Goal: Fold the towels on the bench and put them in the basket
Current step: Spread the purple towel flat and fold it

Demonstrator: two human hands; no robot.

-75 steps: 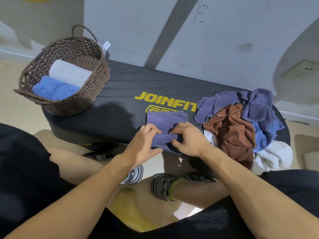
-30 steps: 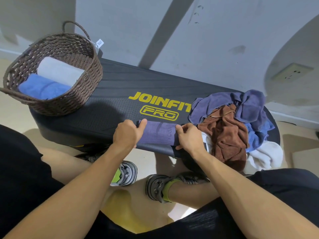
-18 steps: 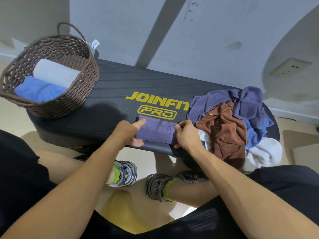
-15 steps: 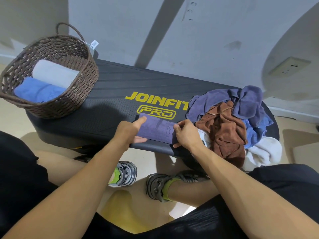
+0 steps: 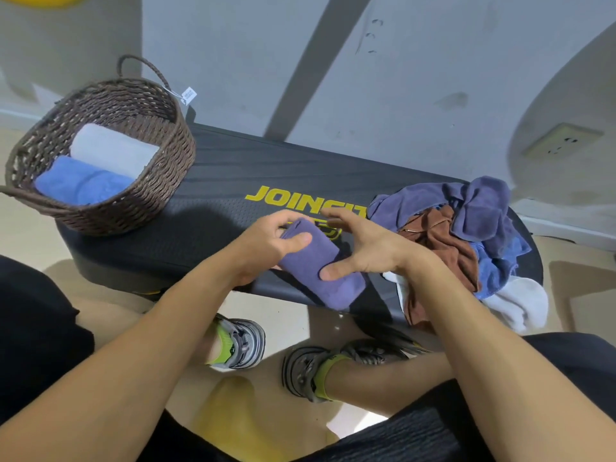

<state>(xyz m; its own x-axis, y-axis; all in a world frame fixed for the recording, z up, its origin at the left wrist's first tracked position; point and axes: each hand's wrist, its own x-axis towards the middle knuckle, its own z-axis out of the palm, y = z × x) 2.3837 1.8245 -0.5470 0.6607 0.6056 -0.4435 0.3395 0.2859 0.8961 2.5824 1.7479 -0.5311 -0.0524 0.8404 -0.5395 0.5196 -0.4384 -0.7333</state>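
Counter [image 5: 213,181]: black padded top with yellow lettering, long axis running left to right, far edge close to a grey wall. Open bare surface lies between the basket [image 5: 160,181] at the left end and the towel pile [image 5: 466,235] at the right end; the near edge drops off to the floor above the person's shoes.

Folded purple towel [image 5: 316,265]: compact thick oblong, dull violet, soft nap, edges rounded. Position: at the near edge of the counter, centre, with its lower right end past the counter's edge. Whether it is lifted off the surface cannot be told. Long axis diagonal, from upper left to lower right.

Left hand [image 5: 270,245]: grip closed round the towel's upper left end, thumb on top, fingers curled over the far side.

Right hand [image 5: 363,248]: thumb pressed on the towel's right side, fingers spread wide and reaching over toward the lettering; a loose, open grip.

Basket: brown woven, loop handles, a white tag at its far rim. Contents: a folded blue towel [image 5: 80,181] nearer, a folded white towel [image 5: 113,151] behind it, side by side.

Towel pile: unfolded purple, brown, blue and white cloth, heaped, white piece hanging off the counter's right end.
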